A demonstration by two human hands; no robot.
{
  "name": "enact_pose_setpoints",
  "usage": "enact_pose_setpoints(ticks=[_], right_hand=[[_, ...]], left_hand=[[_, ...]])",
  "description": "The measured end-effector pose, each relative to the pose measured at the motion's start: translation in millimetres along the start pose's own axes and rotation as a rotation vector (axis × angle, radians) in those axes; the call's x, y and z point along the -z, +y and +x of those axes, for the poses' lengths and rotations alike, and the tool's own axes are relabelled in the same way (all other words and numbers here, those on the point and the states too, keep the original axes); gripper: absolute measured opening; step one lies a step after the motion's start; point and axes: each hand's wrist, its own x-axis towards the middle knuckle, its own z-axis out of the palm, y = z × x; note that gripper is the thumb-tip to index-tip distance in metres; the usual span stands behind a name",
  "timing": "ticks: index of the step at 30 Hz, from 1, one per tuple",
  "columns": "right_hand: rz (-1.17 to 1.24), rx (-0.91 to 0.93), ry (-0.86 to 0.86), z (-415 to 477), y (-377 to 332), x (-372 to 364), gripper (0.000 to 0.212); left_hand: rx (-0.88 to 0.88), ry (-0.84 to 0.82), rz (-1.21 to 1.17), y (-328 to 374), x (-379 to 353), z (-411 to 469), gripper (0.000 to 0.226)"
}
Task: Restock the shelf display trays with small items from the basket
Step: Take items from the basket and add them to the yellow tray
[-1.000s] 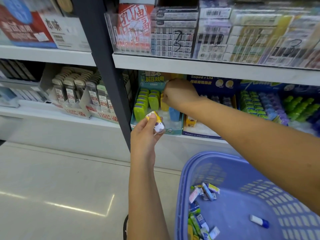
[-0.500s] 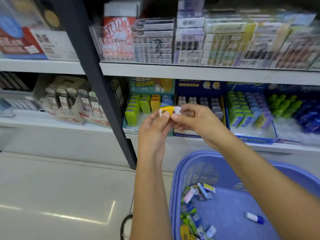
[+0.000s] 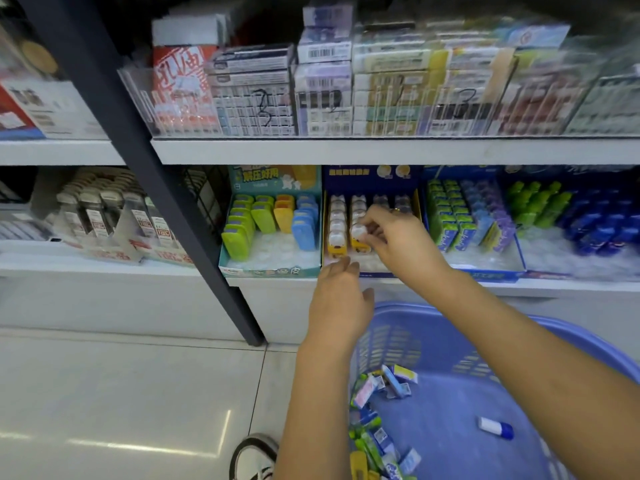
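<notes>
My right hand pinches a small yellow and white item and holds it in the second row of the dark blue display tray on the lower shelf. My left hand hangs just below that tray's front edge, fingers relaxed and holding nothing. The purple basket sits below my arms, with several small packaged items piled at its left side and one blue-capped item lying apart.
A teal tray of green, orange and blue items stands left of the blue one. More trays of green, purple and blue items stand to the right. A dark upright post divides the shelving. My shoe is on the pale floor.
My right hand took the yellow item from my left hand and carried it into the dark blue tray. My left hand, now holding nothing, dropped below the shelf edge.
</notes>
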Motion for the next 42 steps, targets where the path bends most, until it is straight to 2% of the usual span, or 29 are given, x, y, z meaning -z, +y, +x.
enact_pose_setpoints(ticks=[7, 11, 14, 18, 20, 22, 24, 25, 26, 28, 31, 34, 36, 38, 42], right_hand=[[0.049, -0.022, -0.007, -1.6, 4.0, -5.4, 0.015], [-0.036, -0.03, 0.027, 0.1, 3.3, 0.1, 0.017], [-0.144, -0.029, -0.085, 6.8, 1.8, 7.8, 0.021], [-0.441, -0.009, -0.323, 9.7, -2.0, 17.2, 0.036], [-0.515, 0.054, -0.374, -0.3, -3.3, 20.4, 0.054], [-0.454, 0.069, -0.358, -19.4, -3.7, 22.9, 0.062], [-0.289, 0.046, -0.224, -46.4, 2.1, 21.4, 0.049], [-0.184, 0.012, -0.165, -62.5, 8.7, 18.2, 0.037], [-0.102, -0.035, -0.163, -79.9, 17.0, 12.7, 0.027], [-0.049, -0.167, -0.347, -119.1, 38.2, -4.5, 0.02], [-0.056, -0.37, -0.747, -175.5, 69.7, -36.2, 0.028], [0.008, -0.446, -0.955, -214.5, 93.8, -72.2, 0.039], [0.123, -0.476, -1.035, -228.7, 101.8, -92.7, 0.041], [0.225, -0.508, -1.05, -237.2, 106.8, -108.5, 0.04], [0.292, -0.608, -1.008, -243.7, 109.9, -133.0, 0.038]], left_hand=[[-0.006, -0.04, -0.022, -2.2, 5.1, 3.6, 0.052], [-0.002, -0.079, -0.023, -2.9, 7.6, 3.7, 0.055], [-0.006, -0.1, -0.017, -3.2, 6.6, 1.2, 0.058], [-0.017, -0.119, 0.001, -2.5, 2.4, -4.5, 0.061], [-0.018, -0.042, -0.035, 0.8, 1.7, -9.2, 0.055], [-0.029, 0.164, -0.144, 7.0, 2.1, -16.3, 0.037], [-0.04, 0.303, -0.221, 16.6, -0.2, -23.4, 0.018], [-0.03, 0.298, -0.2, 20.3, -4.5, -25.1, 0.017], [-0.014, 0.242, -0.148, 22.6, -11.1, -25.7, 0.019], [0.027, 0.005, 0.025, 24.5, -33.7, -25.6, 0.02], [0.09, -0.443, 0.232, 15.3, -82.3, -38.5, 0.02], [0.185, -0.726, 0.307, -0.5, -133.4, -59.1, 0.031], [0.293, -0.78, 0.294, -10.0, -156.7, -68.0, 0.034], [0.401, -0.766, 0.267, -21.0, -173.7, -71.5, 0.035], [0.384, -0.682, 0.323, -40.8, -191.1, -75.7, 0.041]])
